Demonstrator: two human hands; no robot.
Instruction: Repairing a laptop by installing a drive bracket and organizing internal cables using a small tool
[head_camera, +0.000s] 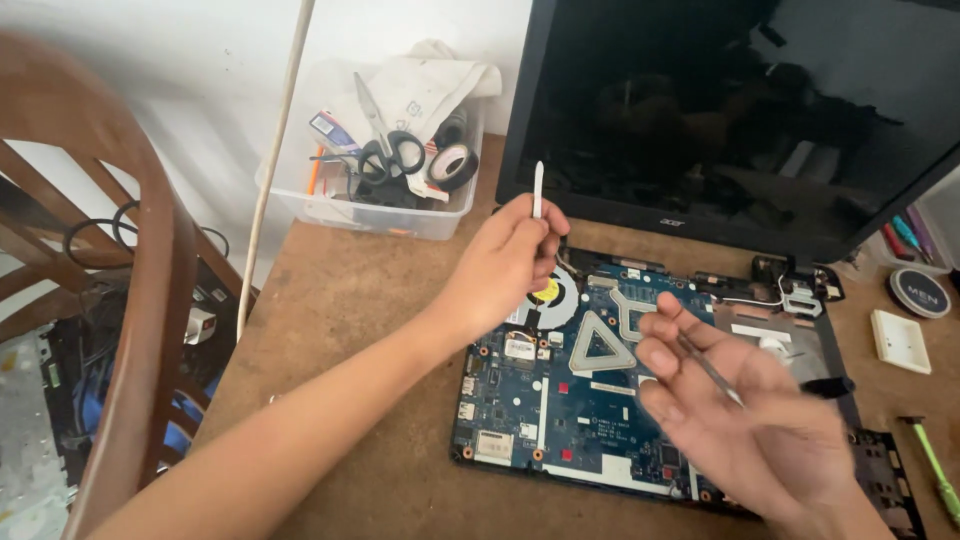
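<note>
An opened laptop lies on the brown table, its blue motherboard (570, 400) bare, with a round fan (553, 300) and a grey triangular heat pipe bracket (598, 345). The dark screen (740, 110) stands upright behind it. My left hand (505, 262) hovers over the fan, closed on a thin white pry tool (538, 190) that points up. My right hand (740, 420) floats palm up above the board's right side. A slim screwdriver (715, 375) with a black handle lies across its loosely curled fingers.
A clear plastic bin (370, 215) at the back left holds scissors (385, 150), tape rolls and cloth. A wooden chair (130, 300) stands left of the table. A white square part (900, 340), a round dark lid (918, 292) and a green screwdriver (935, 470) lie at right.
</note>
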